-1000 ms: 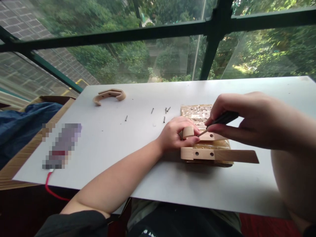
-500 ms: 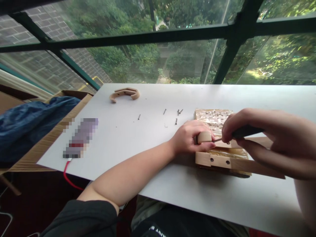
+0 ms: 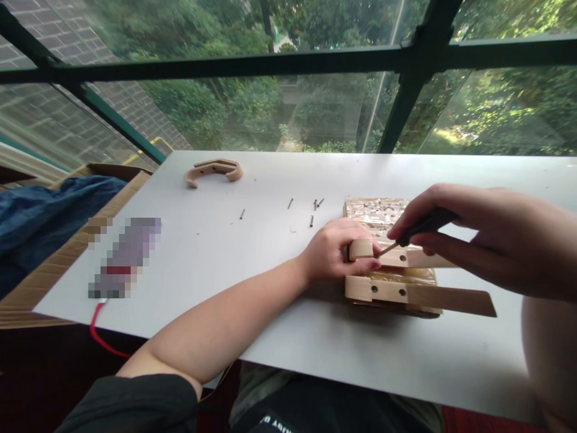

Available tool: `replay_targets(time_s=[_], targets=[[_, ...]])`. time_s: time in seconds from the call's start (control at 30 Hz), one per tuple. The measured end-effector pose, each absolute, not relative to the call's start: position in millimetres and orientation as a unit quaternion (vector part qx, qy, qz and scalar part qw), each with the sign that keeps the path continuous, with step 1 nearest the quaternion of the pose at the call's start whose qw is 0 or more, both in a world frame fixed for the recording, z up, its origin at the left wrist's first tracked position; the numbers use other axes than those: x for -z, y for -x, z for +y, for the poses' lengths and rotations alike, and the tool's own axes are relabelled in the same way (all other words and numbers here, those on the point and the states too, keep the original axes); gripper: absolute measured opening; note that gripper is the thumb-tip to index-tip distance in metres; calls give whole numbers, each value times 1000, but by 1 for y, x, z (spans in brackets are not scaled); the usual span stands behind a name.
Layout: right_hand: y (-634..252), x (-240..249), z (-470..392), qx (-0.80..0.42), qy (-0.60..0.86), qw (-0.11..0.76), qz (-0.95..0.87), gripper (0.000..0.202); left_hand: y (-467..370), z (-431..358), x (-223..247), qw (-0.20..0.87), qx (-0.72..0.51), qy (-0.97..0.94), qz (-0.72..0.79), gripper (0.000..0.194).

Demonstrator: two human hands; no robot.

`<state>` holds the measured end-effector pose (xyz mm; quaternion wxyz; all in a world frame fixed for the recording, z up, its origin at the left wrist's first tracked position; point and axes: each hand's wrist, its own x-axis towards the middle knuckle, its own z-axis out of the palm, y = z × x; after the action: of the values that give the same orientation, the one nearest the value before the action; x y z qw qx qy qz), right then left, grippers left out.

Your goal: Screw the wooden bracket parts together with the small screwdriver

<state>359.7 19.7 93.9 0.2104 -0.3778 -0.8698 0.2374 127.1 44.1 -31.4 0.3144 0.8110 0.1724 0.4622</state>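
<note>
My left hand point(image 3: 336, 249) is closed around the curved end of a wooden hook piece point(image 3: 362, 248), pressing it against a tape-wrapped block point(image 3: 376, 210). In my right hand point(image 3: 469, 234) is a screwdriver point(image 3: 426, 227) with a dark handle. Its tip meets the wooden piece beside my left thumb, at a spot where a screw head may be, too small to tell. A second wooden hook piece point(image 3: 451, 299), with two dark holes or screws, lies along the near side of the block. Part of the first piece is hidden under my right hand.
Several loose screws point(image 3: 311, 221) lie on the white table point(image 3: 225, 258) left of the block. Farther back is a loose curved wooden hook point(image 3: 214, 170). A blurred-out phone-like object point(image 3: 128, 252) with a red cable point(image 3: 100, 337) lies at the left edge, near a cardboard box point(image 3: 94, 237).
My right hand has lifted and tilted the screwdriver more steeply, its tip staying by my left thumb. More of both wooden pieces shows. The whole view has shifted slightly.
</note>
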Motion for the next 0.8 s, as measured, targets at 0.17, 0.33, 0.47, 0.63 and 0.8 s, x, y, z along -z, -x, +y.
replay_targets(time_s=[0.17,0.33,0.47,0.63,0.8], targets=[[-360,-90,26,-195,391,199,-878,17,-126,45,31,314,-445,-819,180,21],[-354,-89,23,-199,377,205,-881,7,-126,45,30,310,-455,-815,179,18],[-350,-87,21,-257,303,218,-892,10,-125,44,31,308,-453,-814,192,17],[-351,-92,17,-290,265,198,-898,18,-125,44,30,321,-431,-817,209,20],[-356,-96,16,-272,314,186,-890,35,-124,43,32,314,-441,-809,228,25]])
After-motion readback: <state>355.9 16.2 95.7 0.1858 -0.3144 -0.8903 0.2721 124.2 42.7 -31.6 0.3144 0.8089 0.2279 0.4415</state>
